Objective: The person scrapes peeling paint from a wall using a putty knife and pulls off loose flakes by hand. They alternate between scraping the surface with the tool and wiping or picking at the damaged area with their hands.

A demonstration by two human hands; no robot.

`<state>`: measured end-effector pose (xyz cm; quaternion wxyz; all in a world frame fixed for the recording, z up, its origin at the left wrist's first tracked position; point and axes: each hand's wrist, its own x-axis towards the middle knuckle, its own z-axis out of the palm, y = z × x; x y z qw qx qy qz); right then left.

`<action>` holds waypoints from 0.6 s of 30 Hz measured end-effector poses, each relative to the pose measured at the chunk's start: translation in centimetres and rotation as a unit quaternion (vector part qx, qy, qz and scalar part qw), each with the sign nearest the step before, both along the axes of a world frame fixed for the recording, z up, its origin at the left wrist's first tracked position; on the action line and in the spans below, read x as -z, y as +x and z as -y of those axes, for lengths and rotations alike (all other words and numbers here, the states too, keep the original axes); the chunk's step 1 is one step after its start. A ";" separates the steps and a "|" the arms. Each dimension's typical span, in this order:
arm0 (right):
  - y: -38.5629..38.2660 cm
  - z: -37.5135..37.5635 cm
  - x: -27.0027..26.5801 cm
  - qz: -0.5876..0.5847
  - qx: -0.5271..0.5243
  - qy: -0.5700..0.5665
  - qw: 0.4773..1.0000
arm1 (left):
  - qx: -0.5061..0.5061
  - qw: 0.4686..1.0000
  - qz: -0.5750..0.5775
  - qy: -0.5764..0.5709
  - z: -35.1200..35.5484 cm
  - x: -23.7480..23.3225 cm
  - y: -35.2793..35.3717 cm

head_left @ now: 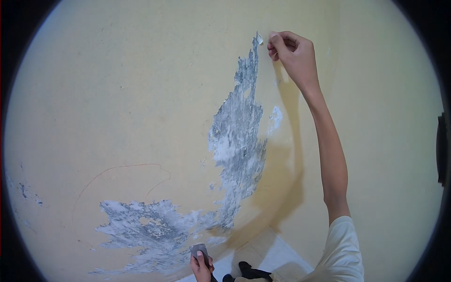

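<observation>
My right hand [292, 54] is raised near the top of a yellowish wall [141, 103], its fingers curled and thumb pressed against the index finger. Anything between its fingertips is too small to make out. Just left of it, a small loose paint flake [260, 39] sticks out at the upper tip of a long grey bare patch [237, 127]. At the bottom, my left hand [202, 269] holds a flat grey scraper [198, 249], thumb on its face, close to the lower edge of the peeled area.
A second peeled patch [150, 225] spreads across the lower left wall. A thin red curved line [117, 167] is drawn above it. Tiled floor [268, 249] and dark shoes [245, 267] show below. A dark object [441, 149] stands at the right edge.
</observation>
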<state>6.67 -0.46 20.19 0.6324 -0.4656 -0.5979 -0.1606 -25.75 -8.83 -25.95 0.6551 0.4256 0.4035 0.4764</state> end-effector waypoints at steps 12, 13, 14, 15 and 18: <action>-1.0 -0.1 -0.6 0.278 0.205 0.115 0.931 | 0.005 0.999 -0.036 0.007 -1.4 2.2 -1.6; -1.1 -0.2 -0.8 0.273 0.204 0.098 0.935 | 0.005 0.999 -0.041 0.009 -1.5 2.1 -1.4; -1.2 -0.3 -0.9 0.269 0.203 0.080 0.938 | 0.005 0.999 -0.048 0.009 -1.6 2.0 -1.4; -1.1 -0.3 -0.8 0.269 0.202 0.081 0.938 | 0.004 0.999 -0.047 0.010 -1.5 1.8 -1.3; -0.6 -0.9 -0.3 0.180 0.147 0.082 0.969 | 0.021 0.999 -0.029 0.005 -1.0 1.2 -0.7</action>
